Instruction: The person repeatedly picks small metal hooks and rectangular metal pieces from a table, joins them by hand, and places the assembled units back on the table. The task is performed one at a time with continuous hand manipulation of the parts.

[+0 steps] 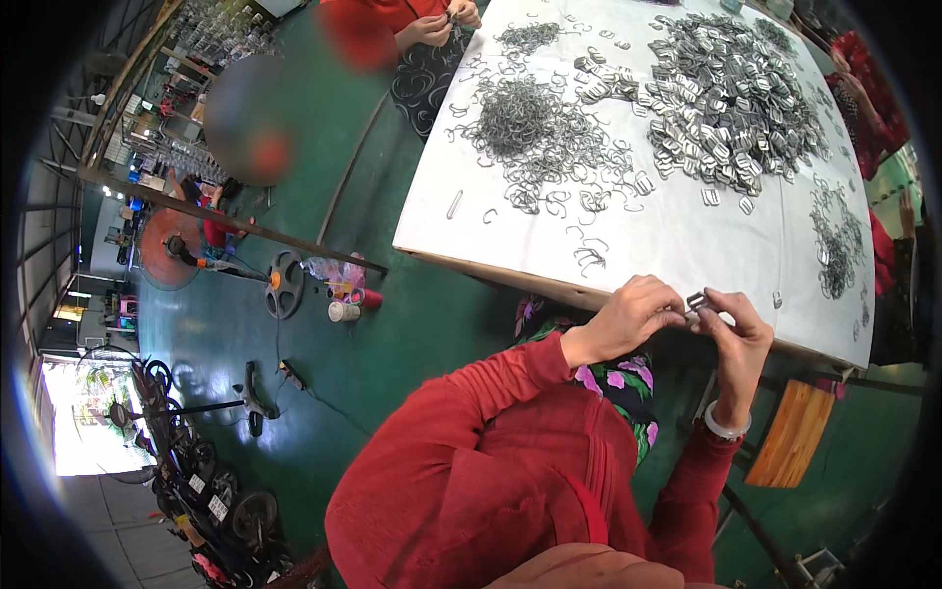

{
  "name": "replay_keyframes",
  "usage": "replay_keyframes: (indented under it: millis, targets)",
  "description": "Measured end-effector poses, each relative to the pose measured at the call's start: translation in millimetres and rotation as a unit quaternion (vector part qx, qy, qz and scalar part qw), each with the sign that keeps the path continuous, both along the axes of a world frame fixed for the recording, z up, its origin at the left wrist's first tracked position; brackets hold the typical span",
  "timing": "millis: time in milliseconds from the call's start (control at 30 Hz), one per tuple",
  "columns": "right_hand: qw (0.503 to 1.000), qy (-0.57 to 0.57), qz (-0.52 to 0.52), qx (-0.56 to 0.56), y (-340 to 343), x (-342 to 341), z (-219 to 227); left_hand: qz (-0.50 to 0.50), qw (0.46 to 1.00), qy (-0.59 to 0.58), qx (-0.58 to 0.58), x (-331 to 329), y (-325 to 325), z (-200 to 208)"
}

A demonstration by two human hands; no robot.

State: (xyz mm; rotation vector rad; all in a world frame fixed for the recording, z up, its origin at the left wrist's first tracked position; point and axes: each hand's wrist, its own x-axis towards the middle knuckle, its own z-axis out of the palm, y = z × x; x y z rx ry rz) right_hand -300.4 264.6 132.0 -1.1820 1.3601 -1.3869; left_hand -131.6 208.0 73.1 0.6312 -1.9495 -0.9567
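Just past the table's near edge, both my hands are close together. A small metal buckle with slots is pinched in my right hand, between thumb and fingers. My left hand is closed in a pinch right beside the buckle; whatever its fingertips hold is too small to make out. Beyond my hands, the white-covered table bears a tangled heap of thin bent wire hooks at left. A larger heap of flat metal buckles lies to its right, and a few loose hooks lie nearer me.
Another person's hands work at the far left table edge; more people sit along the right side, one with a red sleeve. More hooks lie at right. A wooden stool, a standing fan and parked motorbikes stand around.
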Motion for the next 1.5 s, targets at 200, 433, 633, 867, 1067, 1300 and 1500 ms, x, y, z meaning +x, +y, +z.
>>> replay_keyframes:
  millis: [200,433,633,867,1067,1300,1500]
  targets:
    - [0.993,-0.088,-0.044,0.06,2.5,5.6,-2.7,0.109,0.992,-0.024,0.065,29.0,-48.5,-9.2]
    - [0.992,-0.11,-0.027,0.059,10.0,11.7,-7.4,0.278,0.921,-0.26,-0.088,73.7,-216.6,-56.0]
    - [0.989,-0.132,-0.037,0.05,8.4,17.8,-2.0,0.218,0.895,-0.369,-0.121,62.0,-240.8,-78.7]
    - [0.992,-0.11,-0.024,0.047,16.3,16.1,-3.1,0.154,0.87,-0.444,-0.151,92.2,-205.8,-61.2]
    - [0.991,-0.114,-0.022,0.059,21.5,20.7,2.6,0.23,0.893,-0.364,-0.134,94.7,-215.3,-40.3]
    - [0.994,-0.11,-0.005,0.02,22.5,20.8,2.1,0.122,0.912,-0.391,0.024,86.3,-230.3,-25.2]
    - [0.991,-0.135,0.025,-0.005,26.2,21.4,-1.2,0.14,0.859,-0.478,-0.115,72.9,-242.5,-36.5]
